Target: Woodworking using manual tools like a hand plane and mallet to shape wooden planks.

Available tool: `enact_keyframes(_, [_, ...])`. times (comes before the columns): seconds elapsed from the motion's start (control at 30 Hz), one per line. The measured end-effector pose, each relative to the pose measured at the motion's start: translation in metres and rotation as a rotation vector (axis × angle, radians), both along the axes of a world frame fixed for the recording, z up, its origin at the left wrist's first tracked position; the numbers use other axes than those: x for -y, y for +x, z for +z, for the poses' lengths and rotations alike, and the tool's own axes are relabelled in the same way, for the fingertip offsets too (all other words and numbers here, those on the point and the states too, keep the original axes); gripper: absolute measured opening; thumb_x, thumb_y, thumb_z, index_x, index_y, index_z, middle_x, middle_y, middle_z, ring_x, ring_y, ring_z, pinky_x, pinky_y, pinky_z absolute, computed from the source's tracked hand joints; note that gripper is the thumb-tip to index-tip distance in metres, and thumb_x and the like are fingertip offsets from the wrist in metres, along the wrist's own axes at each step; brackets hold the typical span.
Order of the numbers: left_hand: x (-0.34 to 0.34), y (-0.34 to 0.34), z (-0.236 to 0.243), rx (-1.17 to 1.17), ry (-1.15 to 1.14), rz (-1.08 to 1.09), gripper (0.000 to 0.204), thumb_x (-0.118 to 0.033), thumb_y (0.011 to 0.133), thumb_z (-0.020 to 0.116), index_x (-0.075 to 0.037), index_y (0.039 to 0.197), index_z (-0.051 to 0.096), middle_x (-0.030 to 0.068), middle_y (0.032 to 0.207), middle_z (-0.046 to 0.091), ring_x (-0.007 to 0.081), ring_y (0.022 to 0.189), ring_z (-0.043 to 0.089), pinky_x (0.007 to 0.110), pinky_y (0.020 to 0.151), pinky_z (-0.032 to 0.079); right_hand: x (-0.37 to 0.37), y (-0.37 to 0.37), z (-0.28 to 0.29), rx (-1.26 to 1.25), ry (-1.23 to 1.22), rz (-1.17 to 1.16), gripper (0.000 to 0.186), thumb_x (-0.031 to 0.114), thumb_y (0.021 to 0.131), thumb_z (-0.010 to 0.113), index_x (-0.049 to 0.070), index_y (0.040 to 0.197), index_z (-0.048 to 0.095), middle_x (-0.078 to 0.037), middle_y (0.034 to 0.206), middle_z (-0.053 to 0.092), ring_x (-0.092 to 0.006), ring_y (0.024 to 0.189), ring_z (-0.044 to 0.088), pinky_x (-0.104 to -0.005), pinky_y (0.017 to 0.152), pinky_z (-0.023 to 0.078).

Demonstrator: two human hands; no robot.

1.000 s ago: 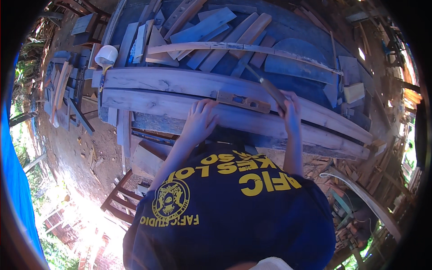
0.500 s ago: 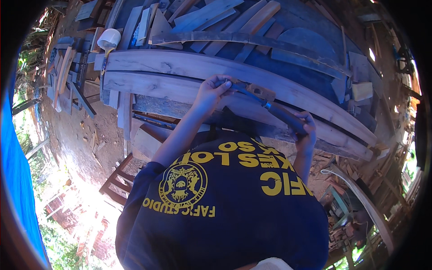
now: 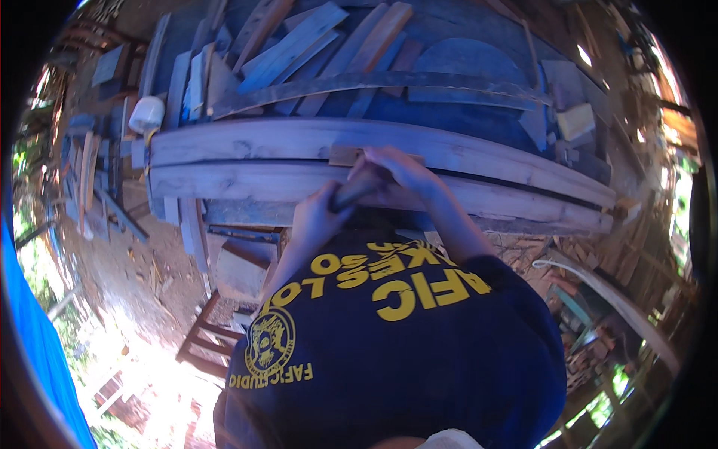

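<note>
A chisel [image 3: 351,196] with a dark handle slants between my hands, above the near long board. My left hand [image 3: 314,217] is closed round its handle at the lower left. My right hand [image 3: 396,166] is closed over the chisel's upper end, its fingers bent downward. The blade is hidden by the fingers, and the grip is slightly blurred. Right behind the hands, a small brown wooden block [image 3: 344,155] lies across the long boards, partly covered by my right hand.
Two long pale boards [image 3: 247,139] run across the bench. Behind them lie a dark curved strip [image 3: 314,87] and several loose wood offcuts [image 3: 295,56]. A white container [image 3: 146,114] stands at the far left. A wooden chair [image 3: 206,337] is at the lower left.
The handle has passed from my right hand to my left, and my right hand has moved left to the upper end. The view has shifted, and the block appears further left.
</note>
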State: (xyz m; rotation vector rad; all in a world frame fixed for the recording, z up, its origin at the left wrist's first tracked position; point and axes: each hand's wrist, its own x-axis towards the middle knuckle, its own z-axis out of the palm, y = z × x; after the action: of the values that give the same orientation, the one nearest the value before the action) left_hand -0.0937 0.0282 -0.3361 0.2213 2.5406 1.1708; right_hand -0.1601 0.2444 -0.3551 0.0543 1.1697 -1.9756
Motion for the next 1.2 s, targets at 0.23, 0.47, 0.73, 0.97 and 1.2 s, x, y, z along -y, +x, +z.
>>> enact_keyframes(0.23, [0.041,0.025,-0.039,0.168,-0.179,0.242,0.029,-0.030,0.079,0.071,-0.006,0.092,0.060,0.0183,0.077,0.066,0.0388,0.075,0.066,0.045,0.065,0.050,-0.030,-0.125,-0.177,0.055,1.012,-0.681,0.038,0.023,0.087,0.058,-0.006,0.110,0.060,-0.024,0.108,0.058,-0.0326,0.102,0.057,-0.0425,0.092,0.046])
enact_keyframes(0.47, [0.066,0.040,-0.046,0.116,-0.311,0.212,0.029,-0.032,0.078,0.072,-0.007,0.089,0.061,0.0167,0.076,0.065,0.0382,0.073,0.065,0.045,0.063,0.051,0.002,-0.139,-0.162,-0.415,1.563,-0.608,0.062,0.022,0.078,0.065,0.010,0.136,0.045,-0.027,0.136,0.035,-0.0447,0.124,0.037,-0.0485,0.100,0.040])
enact_keyframes(0.73, [0.061,0.040,-0.049,0.168,-0.322,0.158,0.032,-0.033,0.078,0.072,-0.008,0.093,0.059,0.0159,0.078,0.066,0.0373,0.074,0.066,0.045,0.064,0.051,0.004,-0.165,-0.163,-0.285,1.859,-0.321,0.059,0.020,0.083,0.062,0.009,0.137,0.042,-0.026,0.138,0.035,-0.0418,0.116,0.042,-0.0472,0.094,0.042])
enact_keyframes(0.97, [0.059,0.044,-0.053,0.212,-0.313,0.117,0.032,-0.033,0.077,0.071,-0.009,0.093,0.059,0.0155,0.081,0.067,0.0367,0.077,0.066,0.045,0.066,0.052,0.024,-0.153,-0.154,-0.162,1.865,-0.250,0.059,0.018,0.085,0.061,0.011,0.139,0.039,-0.026,0.144,0.025,-0.0439,0.113,0.043,-0.0474,0.092,0.041])
enact_keyframes(1.2, [0.061,0.048,-0.054,0.213,-0.314,0.076,0.030,-0.032,0.077,0.071,-0.010,0.094,0.059,0.0145,0.083,0.067,0.0364,0.079,0.066,0.046,0.068,0.051,0.017,-0.136,-0.139,-0.115,1.685,-0.304,0.074,0.017,0.081,0.066,0.020,0.146,0.031,-0.026,0.145,0.020,-0.0449,0.116,0.043,-0.0474,0.094,0.042])
